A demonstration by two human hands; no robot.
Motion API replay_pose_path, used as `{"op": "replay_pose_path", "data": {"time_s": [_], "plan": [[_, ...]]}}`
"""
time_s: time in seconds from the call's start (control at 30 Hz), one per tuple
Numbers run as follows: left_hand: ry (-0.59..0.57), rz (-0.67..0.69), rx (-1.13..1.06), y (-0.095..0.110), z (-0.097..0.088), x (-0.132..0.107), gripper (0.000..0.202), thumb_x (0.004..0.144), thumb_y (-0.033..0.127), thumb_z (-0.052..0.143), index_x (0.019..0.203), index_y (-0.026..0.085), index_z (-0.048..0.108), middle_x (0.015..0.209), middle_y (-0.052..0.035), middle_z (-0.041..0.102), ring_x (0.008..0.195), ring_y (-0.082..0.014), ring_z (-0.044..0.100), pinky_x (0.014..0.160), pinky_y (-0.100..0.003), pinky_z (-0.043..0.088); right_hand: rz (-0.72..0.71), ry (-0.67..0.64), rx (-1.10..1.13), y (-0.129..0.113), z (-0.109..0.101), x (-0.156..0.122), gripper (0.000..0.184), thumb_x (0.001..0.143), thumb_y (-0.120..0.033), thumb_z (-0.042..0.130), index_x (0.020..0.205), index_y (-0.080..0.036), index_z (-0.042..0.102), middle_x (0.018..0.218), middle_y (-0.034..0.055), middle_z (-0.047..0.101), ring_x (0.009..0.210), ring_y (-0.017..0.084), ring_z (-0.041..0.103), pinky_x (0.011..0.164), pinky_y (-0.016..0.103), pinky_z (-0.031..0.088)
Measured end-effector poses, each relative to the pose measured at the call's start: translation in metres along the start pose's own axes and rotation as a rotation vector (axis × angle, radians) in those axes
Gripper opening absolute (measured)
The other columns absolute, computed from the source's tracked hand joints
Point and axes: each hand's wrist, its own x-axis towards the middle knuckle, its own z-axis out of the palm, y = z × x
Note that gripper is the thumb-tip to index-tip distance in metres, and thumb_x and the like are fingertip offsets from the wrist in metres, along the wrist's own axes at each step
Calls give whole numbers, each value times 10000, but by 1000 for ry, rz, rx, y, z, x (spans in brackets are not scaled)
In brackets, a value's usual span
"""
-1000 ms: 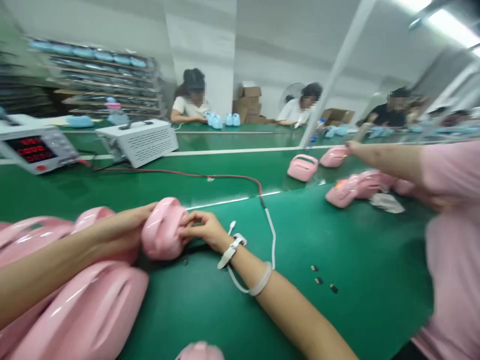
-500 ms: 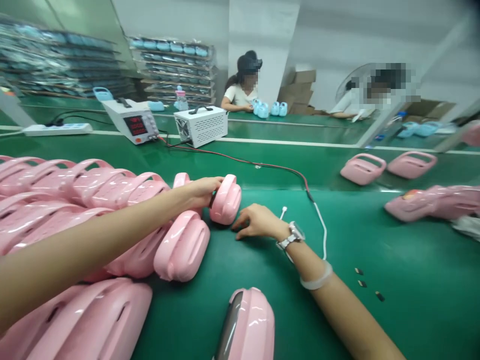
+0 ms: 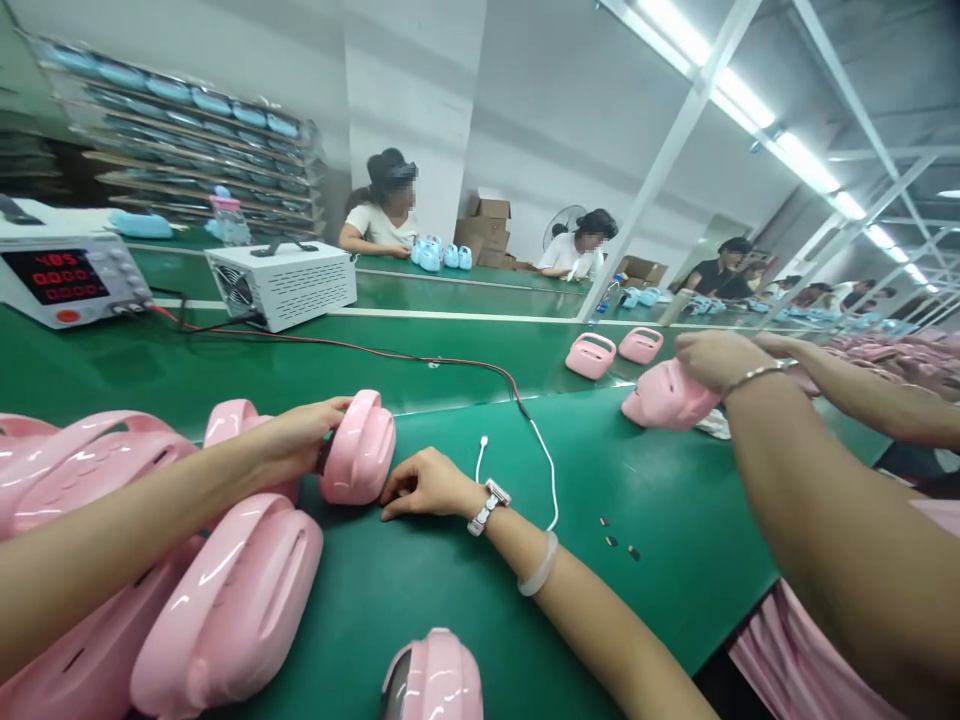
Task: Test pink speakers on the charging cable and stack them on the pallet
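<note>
My left hand (image 3: 300, 442) grips a pink plastic shell (image 3: 360, 447) that stands on edge on the green table (image 3: 660, 520). My right hand (image 3: 424, 483) rests on the table just right of that shell, fingers curled loosely, fingertips close to its lower edge; I cannot see anything in it. A watch and a pale bangle are on my right wrist. A row of more pink shells (image 3: 232, 600) lies under my left forearm, and another pink shell (image 3: 435, 680) sits at the near edge.
A white cable (image 3: 551, 480) joined to a red wire runs to a white box (image 3: 281, 283) and a meter with red digits (image 3: 64, 280). A co-worker's arm (image 3: 817, 520) at right holds a pink part (image 3: 664, 395). Small dark chips (image 3: 619, 540) lie nearby. People sit behind.
My left hand keeps hold of the upright pink shell. My right hand came off the shell and settled on the table beside it. The co-worker's arm has come into view at right.
</note>
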Motion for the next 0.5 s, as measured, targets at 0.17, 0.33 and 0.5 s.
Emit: {"op": "replay_pose_path", "data": {"time_s": [0.17, 0.33, 0.5], "plan": [[20, -7, 12, 0, 1, 0, 574, 480, 229, 639, 1051, 202, 584, 799, 7, 620, 684, -167, 516, 556, -222, 403, 34, -86, 567, 5, -12, -3, 366, 519, -365, 881, 667, -143, 631, 482, -66, 558, 414, 68, 477, 421, 188, 308], [13, -15, 24, 2, 1, -3, 515, 555, 209, 635, 1068, 204, 589, 829, 0, 652, 696, -160, 538, 556, -207, 394, 34, 168, 843, 14, -20, 0, 393, 506, -398, 877, 670, -161, 610, 555, -29, 624, 511, 135, 638, 397, 175, 356], [-14, -24, 33, -4, -4, 5, 491, 606, 241, 678, 1092, 241, 603, 816, -3, 676, 631, -168, 556, 494, -208, 380, 37, 279, 889, 14, -14, 4, 330, 521, -355, 867, 713, -165, 678, 689, -6, 680, 544, 126, 657, 383, 163, 359]]}}
